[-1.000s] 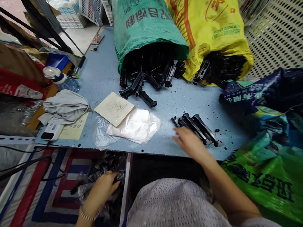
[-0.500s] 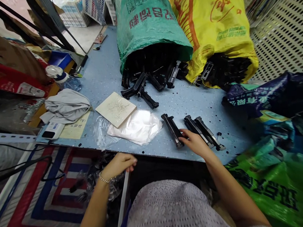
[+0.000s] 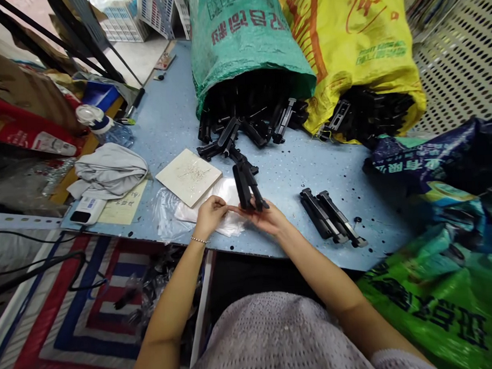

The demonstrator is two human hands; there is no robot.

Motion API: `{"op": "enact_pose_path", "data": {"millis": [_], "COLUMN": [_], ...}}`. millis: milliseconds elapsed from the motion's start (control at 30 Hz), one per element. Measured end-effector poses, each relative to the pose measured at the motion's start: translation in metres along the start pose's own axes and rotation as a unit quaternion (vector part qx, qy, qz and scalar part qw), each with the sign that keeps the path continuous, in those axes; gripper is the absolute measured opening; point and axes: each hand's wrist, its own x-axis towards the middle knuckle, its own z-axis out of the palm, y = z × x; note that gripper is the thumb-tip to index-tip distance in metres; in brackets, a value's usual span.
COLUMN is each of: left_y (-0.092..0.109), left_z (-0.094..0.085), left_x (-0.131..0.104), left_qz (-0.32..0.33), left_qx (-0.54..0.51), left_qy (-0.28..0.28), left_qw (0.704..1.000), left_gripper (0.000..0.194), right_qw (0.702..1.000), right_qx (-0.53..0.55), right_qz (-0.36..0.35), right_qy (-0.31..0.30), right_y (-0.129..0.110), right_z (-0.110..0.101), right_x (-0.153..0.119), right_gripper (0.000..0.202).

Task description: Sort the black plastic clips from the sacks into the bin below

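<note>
While your right hand [image 3: 267, 219] holds up a long, narrow black plastic part [image 3: 243, 185], your left hand [image 3: 212, 214] pinches beside it

Just ahead of your right palm, the part stands tilted, its lower end between thumb and fingers and its upper end pointing away from you. It shows as two side-by-side bars; whether these are one piece or two, you cannot tell from this angle. Your right hand is turned partly palm up, with a finger stretched toward the left hand. Your left thumb and fingertips are pressed together at that finger's tip; whether they grip anything small is too fine to tell.

Under your left hand lies a flat stack of clear plastic film [image 3: 228, 188], and just beyond that hand a square cream tile [image 3: 173, 173] rests partly on it, strewn with tiny thin bits [image 3: 195, 173]. To the right of your right hand, a short row of long black parts with grey metal edges [image 3: 339, 218] lies on the speckled blue tabletop [image 3: 302, 166].

Straight beyond both hands, loose black parts [image 3: 228, 136] lie in front of the open mouth of a green woven sack [image 3: 249, 39]. A yellow woven sack [image 3: 358, 40], also filled with dark parts, leans next to it, farther to the right. Well left of your left hand are a crumpled light-grey cloth [image 3: 112, 170], a yellow sheet of paper with handwriting [image 3: 123, 207] and a white device with a dark end [image 3: 87, 211].
</note>
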Motion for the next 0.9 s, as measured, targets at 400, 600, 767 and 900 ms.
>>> {"op": "enact_pose_path", "data": {"millis": [400, 600, 767, 900], "left_y": [0.018, 0.044, 0.039, 0.027], "left_z": [-0.016, 0.003, -0.022, -0.025], "left_x": [-0.026, -0.093, -0.121, -0.130], "left_qz": [0.210, 0.291, 0.269, 0.299], "left_qx": [0.251, 0.203, 0.193, 0.219], "left_qy": [0.039, -0.094, -0.033, 0.013], "left_qw": [0.944, 0.930, 0.943, 0.929], "left_gripper": [0.050, 0.063, 0.061, 0.068], "right_qw": [0.978, 0.986, 0.983, 0.984], "right_qx": [-0.006, -0.025, 0.043, 0.020], "right_qz": [0.199, 0.165, 0.160, 0.146], "right_qy": [-0.054, -0.026, -0.084, -0.100], "right_y": [0.011, 0.035, 0.042, 0.048], "right_z": [-0.032, -0.007, 0.011, 0.020], "right_x": [-0.049, -0.039, -0.062, -0.065], "right_gripper": [0.029, 0.020, 0.025, 0.030]}}
